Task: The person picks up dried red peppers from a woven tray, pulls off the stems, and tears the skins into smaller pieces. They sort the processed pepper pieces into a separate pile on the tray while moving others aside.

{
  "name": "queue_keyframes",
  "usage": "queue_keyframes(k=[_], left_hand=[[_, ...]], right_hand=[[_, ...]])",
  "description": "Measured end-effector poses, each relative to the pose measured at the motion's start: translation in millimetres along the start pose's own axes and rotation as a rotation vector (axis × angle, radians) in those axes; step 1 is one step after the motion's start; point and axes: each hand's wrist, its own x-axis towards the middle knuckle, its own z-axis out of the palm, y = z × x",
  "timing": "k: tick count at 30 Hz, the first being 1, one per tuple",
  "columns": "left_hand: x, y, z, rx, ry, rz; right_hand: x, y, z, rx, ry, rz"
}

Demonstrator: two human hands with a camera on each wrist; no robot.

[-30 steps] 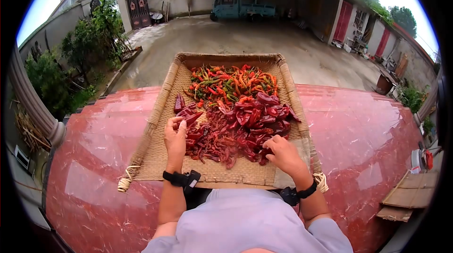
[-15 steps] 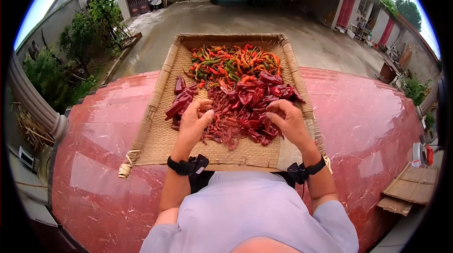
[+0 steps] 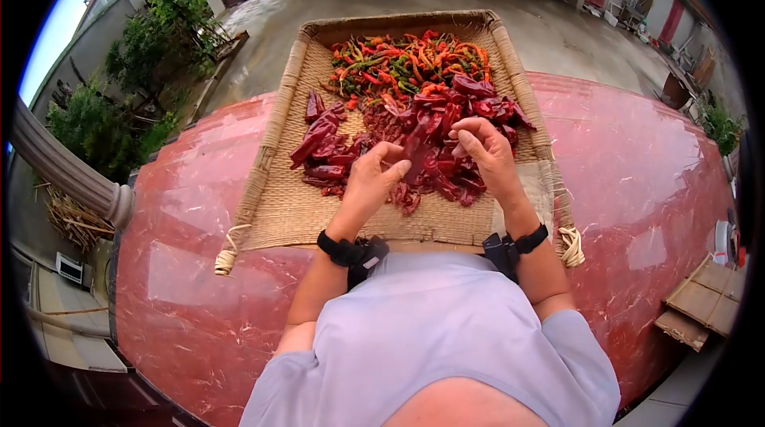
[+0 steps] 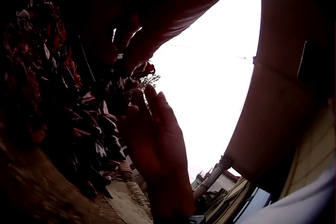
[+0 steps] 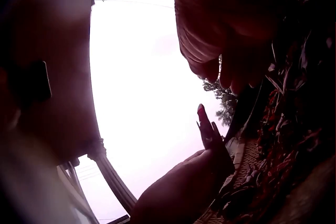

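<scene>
My left hand [image 3: 373, 180] is over the near part of a heap of dried red peppers [image 3: 325, 131]. Its thumb and fingers pinch one dark red dried pepper [image 3: 415, 146], blurred in the head view. In the right wrist view this pepper [image 5: 209, 132] sticks up from the left hand [image 5: 181, 184]. Close by on the right, my right hand [image 3: 488, 152] hovers at the heap's edge, its fingers loosely bent with nothing seen between them. The left wrist view shows the right hand [image 4: 157, 140] with its fingers pointing up. Both wrist views are dark.
The peppers lie in a woven tray [image 3: 271, 148] with raised rolled sides. Smaller red, orange and green chillies [image 3: 410, 64] fill its far end. A flat pale patch [image 3: 526, 184] covers the near right corner. Red marble flooring [image 3: 199, 284] surrounds the tray; a column [image 3: 72, 164] stands left.
Both hands have moved inward, closer together over the heap. The left has come right from the left-hand peppers and now pinches a dried pepper. The head view has tilted down.
</scene>
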Motion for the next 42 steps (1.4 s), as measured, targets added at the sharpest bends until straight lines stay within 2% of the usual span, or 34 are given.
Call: queue_keyframes(k=[2,4,6,8,9,12,14,18,20,22,24,28,30,31,32,34,35,36,38,39,40,42], left_hand=[[5,-5,-13,0.007,0.18,0.026],[11,-13,-28,-0.033,0.353,0.057],[16,-23,-48,0.093,0.454,-0.052],[18,-40,-57,-0.085,0.539,0.012],[20,-37,-54,-0.009,0.67,-0.03],[14,-28,-46,0.188,0.672,0.031],[20,-38,-39,0.152,0.455,0.171],[17,-21,-9,0.04,0.064,0.027],[11,-9,0,0.054,-0.065,-0.005],[13,-13,6,0.139,-0.102,-0.005],[16,-17,12,0.085,-0.134,-0.011],[15,-8,31,-0.112,-0.154,0.028],[20,-6,33,-0.174,-0.165,-0.052],[23,-8,31,-0.17,-0.154,-0.081],[26,-10,28,-0.164,-0.144,-0.112],[32,-14,15,-0.112,-0.067,-0.087],[35,-15,6,-0.041,0.021,-0.054],[39,-15,-4,0.029,0.108,-0.021],[54,-31,-27,0.45,0.295,0.099],[60,-37,-38,0.544,0.332,0.139],[57,-22,-41,0.354,0.294,0.005],[68,-28,-52,0.519,0.426,0.016]], right_hand=[[1,3,-7,-0.124,0.16,-0.093],[-1,-2,-11,-0.423,0.237,-0.117],[-2,1,-15,-0.629,0.174,-0.249],[-3,3,-15,-0.794,0.099,-0.362],[-3,2,-14,-0.859,0.056,-0.411],[-4,4,-9,-1.001,-0.054,-0.49],[-7,5,-1,-1.138,-0.107,-0.599],[-6,22,6,-1.282,-0.141,-0.616],[-5,24,4,-1.286,-0.141,-0.585],[-6,23,2,-1.226,-0.113,-0.588],[-6,18,4,-1.101,-0.069,-0.625],[-6,13,8,-0.848,-0.122,-0.556],[-7,17,11,-0.687,-0.175,-0.496],[-7,17,11,-0.687,-0.226,-0.515],[-8,15,10,-0.721,-0.178,-0.541],[-9,2,12,-0.79,-0.074,-0.591],[-5,3,10,-0.803,0.048,-0.678],[-5,7,6,-0.672,0.13,-0.565],[-5,6,0,-0.555,0.308,-0.434],[-4,7,-4,-0.546,0.355,-0.417],[-4,7,-8,-0.537,0.402,-0.402],[-2,10,-13,-0.503,0.458,-0.374]])
